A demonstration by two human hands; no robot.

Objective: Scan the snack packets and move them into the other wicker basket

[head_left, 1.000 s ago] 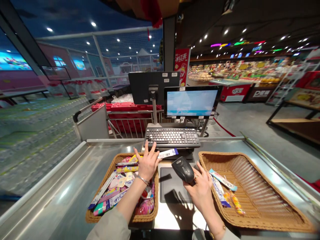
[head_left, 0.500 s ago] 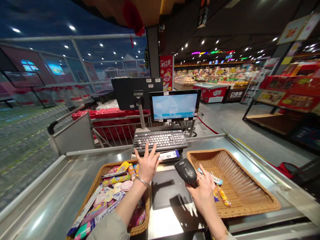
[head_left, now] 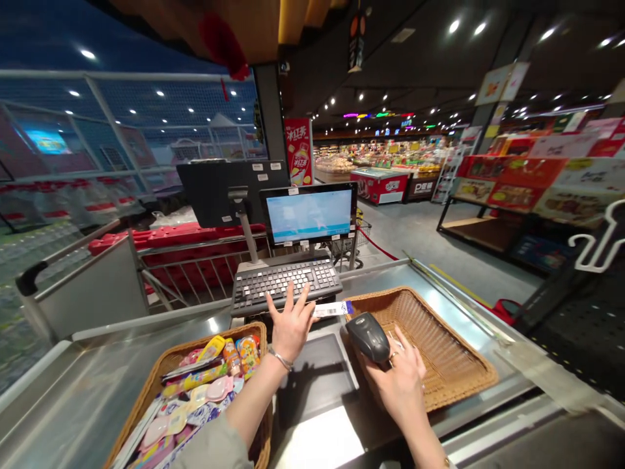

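My left hand (head_left: 291, 326) is palm down at the front edge of the black keyboard (head_left: 288, 283), fingers spread over the lower keys. A flat white-and-blue barcoded packet (head_left: 332, 309) sticks out to the right from its thumb side, held there. My right hand (head_left: 403, 378) grips a black handheld barcode scanner (head_left: 368, 337), tilted toward the left. Behind that hand, the right wicker basket (head_left: 454, 345) is partly covered. The left wicker basket (head_left: 146, 378) holds several brightly wrapped sweets (head_left: 212, 384), partly hidden by my left forearm.
A monitor (head_left: 310, 215) with a lit screen stands behind the keyboard, beside a second display (head_left: 219, 192) seen from the back. A dark flat pad (head_left: 317, 371) lies between the baskets on the metal counter (head_left: 141, 348). Store shelving (head_left: 522, 176) stands at right.
The view has swung to the right. My left hand and the packet have shifted slightly right relative to the keyboard. The scanner now overlaps the right basket's near-left side.
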